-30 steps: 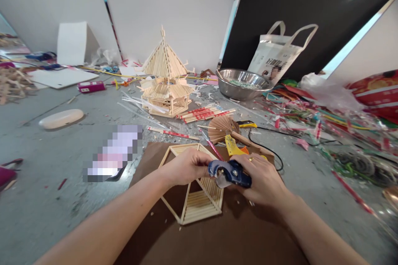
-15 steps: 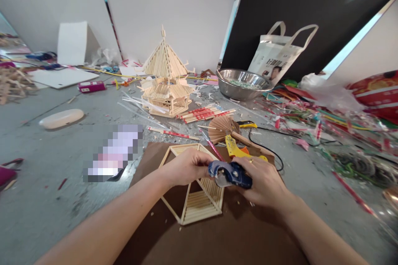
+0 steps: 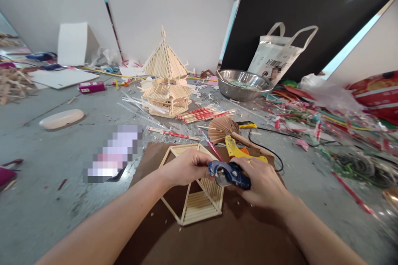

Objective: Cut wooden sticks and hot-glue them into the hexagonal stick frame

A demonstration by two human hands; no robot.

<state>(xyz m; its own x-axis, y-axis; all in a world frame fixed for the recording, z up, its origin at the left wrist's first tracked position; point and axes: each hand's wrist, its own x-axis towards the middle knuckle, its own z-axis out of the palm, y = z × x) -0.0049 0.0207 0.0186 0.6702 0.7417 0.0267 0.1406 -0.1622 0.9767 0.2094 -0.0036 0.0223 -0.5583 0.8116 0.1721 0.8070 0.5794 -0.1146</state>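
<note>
In the head view my right hand (image 3: 264, 180) grips a pair of blue-handled cutters (image 3: 234, 175), its metal jaw pointing left. Right beside the jaw, my left hand (image 3: 189, 167) is closed in a pinch; what sits between its fingertips is hidden. Below both hands a hexagonal frame of wooden sticks (image 3: 200, 211) lies on a brown board (image 3: 174, 244). Rows of sticks fill some of its triangular sections, while others are open. Part of the frame is covered by my left hand.
Beyond the board stand a stick pavilion (image 3: 166, 95), red-wrapped chopsticks (image 3: 202, 114) and a steel bowl (image 3: 244, 85). A yellow glue gun (image 3: 231, 147) with a black cord and a utility knife (image 3: 248, 124) lie near my right hand. A blurred phone (image 3: 115, 153) is at left.
The cutters in my right hand have shifted very slightly left, and their handles look a little closer together. My left hand and the stick frame stay in place.
</note>
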